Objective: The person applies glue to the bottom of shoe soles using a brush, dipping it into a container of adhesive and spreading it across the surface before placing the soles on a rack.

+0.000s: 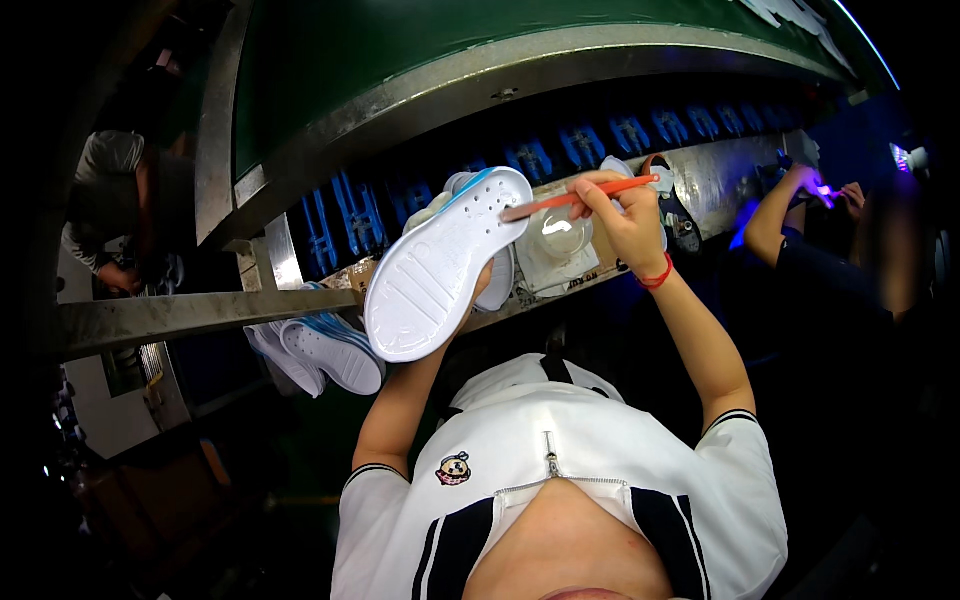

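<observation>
Two hands are up in front of us, a little apart. Our left hand (483, 283) is mostly hidden behind the white shoe sole (445, 262), gripping it from underneath so its tread faces us, tilted toe-up. Our right hand (625, 222) pinches an orange brush (580, 198), its tip touching the sole's upper edge. Just behind the brush sits a small clear bowl (563, 234) on the metal bench ledge (715, 180); we cannot tell what it holds. Two more white shoes (320, 350) lie at lower left beside a steel rail (200, 315). Another person's hands (825, 190) work at far right, well apart.
</observation>
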A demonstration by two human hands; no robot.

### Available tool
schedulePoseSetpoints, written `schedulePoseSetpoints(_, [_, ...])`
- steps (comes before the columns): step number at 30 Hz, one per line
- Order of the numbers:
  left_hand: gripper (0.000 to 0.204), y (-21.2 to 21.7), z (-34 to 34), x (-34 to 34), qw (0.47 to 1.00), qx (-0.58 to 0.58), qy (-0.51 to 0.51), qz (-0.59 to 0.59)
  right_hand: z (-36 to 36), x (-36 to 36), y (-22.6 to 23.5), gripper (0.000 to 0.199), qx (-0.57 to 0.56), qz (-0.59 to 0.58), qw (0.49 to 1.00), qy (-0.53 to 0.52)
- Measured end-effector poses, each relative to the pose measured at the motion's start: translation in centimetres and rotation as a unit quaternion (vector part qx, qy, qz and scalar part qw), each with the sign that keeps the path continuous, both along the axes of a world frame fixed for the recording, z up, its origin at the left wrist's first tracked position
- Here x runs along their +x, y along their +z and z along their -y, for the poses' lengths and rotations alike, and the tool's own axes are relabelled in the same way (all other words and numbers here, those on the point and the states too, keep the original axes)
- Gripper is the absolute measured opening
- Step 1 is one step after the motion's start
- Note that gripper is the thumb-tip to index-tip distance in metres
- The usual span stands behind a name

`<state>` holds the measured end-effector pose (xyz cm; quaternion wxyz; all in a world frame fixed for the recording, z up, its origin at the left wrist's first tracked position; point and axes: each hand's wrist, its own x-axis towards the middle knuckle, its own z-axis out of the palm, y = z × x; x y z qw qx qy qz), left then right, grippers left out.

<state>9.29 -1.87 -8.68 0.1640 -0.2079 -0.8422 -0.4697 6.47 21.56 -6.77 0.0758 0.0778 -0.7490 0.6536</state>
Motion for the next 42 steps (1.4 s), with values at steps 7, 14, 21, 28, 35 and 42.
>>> schedulePoseSetpoints(7, [0.060,4.3,-3.1,-5.5,0.990,0.085,-0.045,-0.100,-0.9,3.5,3.4,0.020,-0.187,-0.026,0.977,-0.097])
schedulePoseSetpoints(14, [0.053,11.8,-2.9,-29.6,0.958,0.277,-0.063,0.041,-4.1,3.9,5.3,0.022,-0.236,-0.031,0.960,-0.148])
schedulePoseSetpoints(21, [0.037,5.5,-5.6,-15.1,0.881,-0.261,-0.337,-0.204,-4.5,8.5,-2.0,0.020,-0.149,0.105,0.968,-0.174])
schedulePoseSetpoints(28, [0.021,-9.0,-4.0,-13.3,0.647,-0.621,-0.418,-0.148,-3.9,9.4,-4.6,0.022,-0.140,0.144,0.964,-0.174])
schedulePoseSetpoints(35, [0.023,0.4,-3.5,-14.3,0.664,-0.653,-0.359,0.063,-4.4,7.1,-10.0,0.023,-0.097,0.157,0.960,-0.209])
schedulePoseSetpoints(42, [0.052,1.8,6.7,-9.8,0.856,-0.204,-0.202,0.430,-4.0,1.5,-17.8,0.026,0.202,0.136,0.957,-0.158])
